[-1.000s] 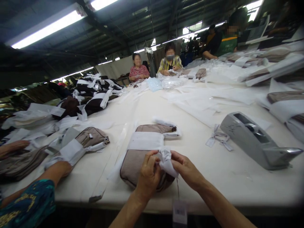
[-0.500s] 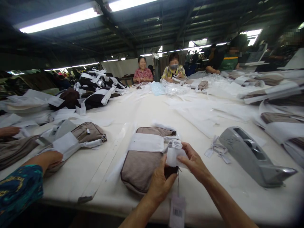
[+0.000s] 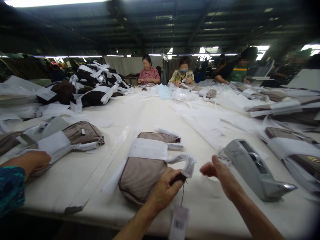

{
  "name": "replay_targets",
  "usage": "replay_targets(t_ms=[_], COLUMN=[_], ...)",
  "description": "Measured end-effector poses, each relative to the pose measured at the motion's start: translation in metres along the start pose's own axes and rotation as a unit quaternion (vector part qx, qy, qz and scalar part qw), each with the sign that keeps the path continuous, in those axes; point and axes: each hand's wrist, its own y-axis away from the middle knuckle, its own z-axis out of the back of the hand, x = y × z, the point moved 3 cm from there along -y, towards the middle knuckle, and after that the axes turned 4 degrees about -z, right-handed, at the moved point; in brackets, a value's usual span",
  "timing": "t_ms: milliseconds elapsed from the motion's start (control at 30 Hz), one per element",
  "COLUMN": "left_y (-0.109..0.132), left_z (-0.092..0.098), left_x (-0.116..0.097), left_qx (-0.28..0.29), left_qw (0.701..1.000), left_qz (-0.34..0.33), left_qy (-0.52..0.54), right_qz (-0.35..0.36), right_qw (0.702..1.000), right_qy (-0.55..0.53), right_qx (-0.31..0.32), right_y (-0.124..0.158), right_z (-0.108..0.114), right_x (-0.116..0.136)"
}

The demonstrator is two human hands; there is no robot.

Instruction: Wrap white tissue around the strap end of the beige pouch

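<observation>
A taupe ribbed bag (image 3: 141,175) lies on the table in front of me, with a white paper band (image 3: 147,149) across it. My left hand (image 3: 166,185) pinches the dark end of the bag strap (image 3: 177,179) at the bag's right side. White wrapping (image 3: 188,166) covers the strap just above my fingers. From there a barcode tag (image 3: 178,222) hangs on a string. Apart from the bag, my right hand (image 3: 221,175) is in the air with fingers stretched out and nothing in them. It is close to the grey tape dispenser (image 3: 256,170).
To the left, a co-worker's hand (image 3: 37,161) rests at another wrapped taupe bag (image 3: 83,133). Dark bags (image 3: 96,96) are heaped at the back left. More wrapped bags (image 3: 295,140) line the right side. Several people sit across the white table (image 3: 147,115).
My right hand has let go of the white wrapping and moved right, toward the tape dispenser. The wrapping now lies round the strap. My left hand keeps its grip.
</observation>
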Motion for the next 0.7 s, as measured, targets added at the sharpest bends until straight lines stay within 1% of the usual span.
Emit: replay_targets(t_ms=[33,67,100,133,167,233,333,433,500,567,700], left_y=[0.0,0.001,0.002,0.002,0.003,0.002,-0.004,-0.014,-0.019,-0.022,-0.021], left_z=[-0.001,-0.002,-0.003,-0.004,-0.004,-0.003,-0.001,-0.001,-0.002,-0.005,-0.008], left_x=[-0.002,-0.004,-0.004,-0.004,-0.003,0.002,0.009,0.012,0.014,0.015,0.019], left_qx=[0.012,0.022,0.03,0.033,0.029,0.002,-0.039,-0.076,-0.107,-0.132,-0.155], left_qw=[1.0,1.0,0.999,0.999,0.999,1.0,0.992,0.971,0.952,0.94,0.931], left_qz=[-0.003,-0.005,-0.006,-0.004,0.002,0.029,0.072,0.104,0.125,0.14,0.165], left_qy=[-0.009,-0.016,-0.022,-0.025,-0.021,0.006,0.099,0.204,0.257,0.28,0.288], right_qz=[-0.035,-0.063,-0.081,-0.089,-0.09,-0.073,-0.046,-0.034,-0.025,-0.014,-0.002], right_qw=[0.992,0.972,0.951,0.936,0.927,0.919,0.911,0.906,0.906,0.907,0.907], right_qy=[-0.073,-0.132,-0.179,-0.213,-0.24,-0.288,-0.354,-0.387,-0.392,-0.392,-0.399], right_qx=[0.101,0.183,0.238,0.266,0.274,0.258,0.206,0.165,0.158,0.154,0.132], right_y=[0.001,0.001,0.0,-0.002,-0.007,-0.018,-0.034,-0.045,-0.048,-0.05,-0.05], right_z=[-0.016,-0.031,-0.043,-0.052,-0.058,-0.067,-0.076,-0.082,-0.085,-0.088,-0.089], right_x=[0.013,0.026,0.036,0.045,0.05,0.056,0.057,0.057,0.056,0.056,0.054])
